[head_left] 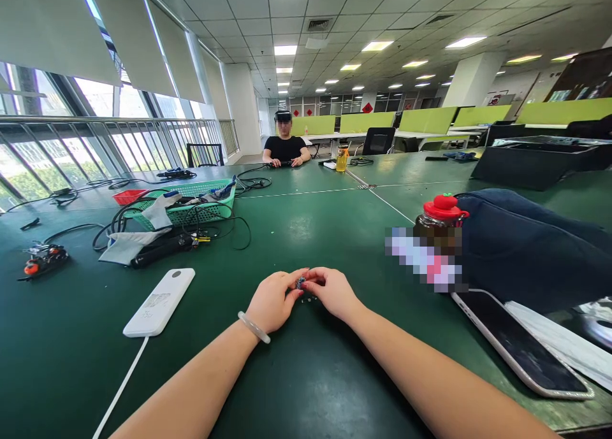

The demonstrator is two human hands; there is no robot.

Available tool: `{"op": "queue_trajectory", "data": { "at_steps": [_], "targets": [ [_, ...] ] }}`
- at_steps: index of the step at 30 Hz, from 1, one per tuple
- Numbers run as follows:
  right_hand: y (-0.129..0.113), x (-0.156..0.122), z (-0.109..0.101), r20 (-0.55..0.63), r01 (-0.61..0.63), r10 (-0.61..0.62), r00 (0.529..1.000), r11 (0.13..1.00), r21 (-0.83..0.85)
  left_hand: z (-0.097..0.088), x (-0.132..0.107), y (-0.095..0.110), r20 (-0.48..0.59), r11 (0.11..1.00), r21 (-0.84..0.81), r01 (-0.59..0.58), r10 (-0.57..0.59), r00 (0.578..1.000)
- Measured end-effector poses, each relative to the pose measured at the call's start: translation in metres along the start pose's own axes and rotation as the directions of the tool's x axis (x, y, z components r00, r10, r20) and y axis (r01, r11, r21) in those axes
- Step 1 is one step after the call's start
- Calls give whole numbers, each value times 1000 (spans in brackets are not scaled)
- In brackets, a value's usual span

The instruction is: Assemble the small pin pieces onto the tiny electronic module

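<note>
Over the middle of the green table point(306, 369), my left hand point(275, 299) and my right hand point(333, 290) meet at the fingertips. Between them is a small dark blue-grey piece point(300, 283), too small and too covered by fingers to name. Thumb and fingers of each hand are closed around it in a pinch. Just below the right fingertips, a few tiny light bits point(310, 299) lie on the tabletop. A pale bangle point(254, 327) circles my left wrist.
Left: white power bank point(159, 303) with cable, green basket point(203, 204) of cables, small orange-and-black device point(45, 260). Right: phone point(521, 343), dark blue bag point(530, 248), red-lidded jar point(440, 215). Across the table sits another person point(287, 150); a yellow bottle point(342, 160) stands nearby.
</note>
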State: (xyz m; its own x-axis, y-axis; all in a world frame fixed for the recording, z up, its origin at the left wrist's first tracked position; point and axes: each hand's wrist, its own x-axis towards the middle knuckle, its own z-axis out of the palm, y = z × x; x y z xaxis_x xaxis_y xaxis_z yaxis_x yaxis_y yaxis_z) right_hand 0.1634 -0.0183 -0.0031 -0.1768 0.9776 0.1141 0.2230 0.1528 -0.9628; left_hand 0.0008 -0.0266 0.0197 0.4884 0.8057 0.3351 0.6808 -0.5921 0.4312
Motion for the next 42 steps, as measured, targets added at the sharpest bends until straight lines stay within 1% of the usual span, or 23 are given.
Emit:
{"op": "queue_trajectory", "data": {
  "at_steps": [4, 8, 12, 14, 19, 23, 28, 30, 32, 35, 38, 40, 42],
  "targets": [
    [1, 0, -1, 44, 1, 5, 999, 989, -146, 0, 0, 0, 9, 999, -39, 0, 0, 1000],
    [0, 0, -1, 61, 42, -28, 998, 970, -239, 0, 0, 2, 27, 999, -49, 7, -6, 1000],
    [-5, -3, 0, 72, 98, -78, 994, 931, -352, -1, -1, 5, 68, 999, -35, -5, 7, 998],
    [-7, -4, 0, 76, 117, -95, 993, 916, -383, -1, -1, 5, 77, 1000, -25, -15, 17, 997],
    [-10, -5, -3, 102, 124, -94, 990, 929, -349, -2, -2, 5, 113, 998, -46, -49, 54, 992],
    [-9, -4, -3, 96, 95, -69, 993, 949, -301, -3, -2, 4, 162, 997, -76, -23, 35, 986],
    [-10, -4, -4, 148, 162, -126, 981, 950, -268, -4, -1, 4, 164, 996, -87, -22, 36, 986],
    [-10, -4, -7, 170, 187, -138, 976, 930, -318, -5, -1, 4, 161, 996, -86, -16, 30, 987],
    [-10, -2, -12, 169, 185, -124, 978, 891, -415, -6, 0, 2, 162, 997, -81, 12, 2, 987],
    [-11, -1, -20, 135, 122, -55, 989, 821, -557, -7, 1, 0, 154, 992, -94, 88, -72, 985],
    [-12, -2, -26, 193, 108, 24, 981, 758, -643, -7, 2, -3, 138, 980, -133, 147, -128, 982],
    [-12, -3, -26, 238, 120, 63, 969, 723, -680, -7, 2, -4, 126, 976, -147, 163, -145, 981],
    [-12, -4, -26, 247, 112, 92, 965, 705, -701, -7, 2, -5, 118, 974, -151, 167, -150, 982]
  ]
}}
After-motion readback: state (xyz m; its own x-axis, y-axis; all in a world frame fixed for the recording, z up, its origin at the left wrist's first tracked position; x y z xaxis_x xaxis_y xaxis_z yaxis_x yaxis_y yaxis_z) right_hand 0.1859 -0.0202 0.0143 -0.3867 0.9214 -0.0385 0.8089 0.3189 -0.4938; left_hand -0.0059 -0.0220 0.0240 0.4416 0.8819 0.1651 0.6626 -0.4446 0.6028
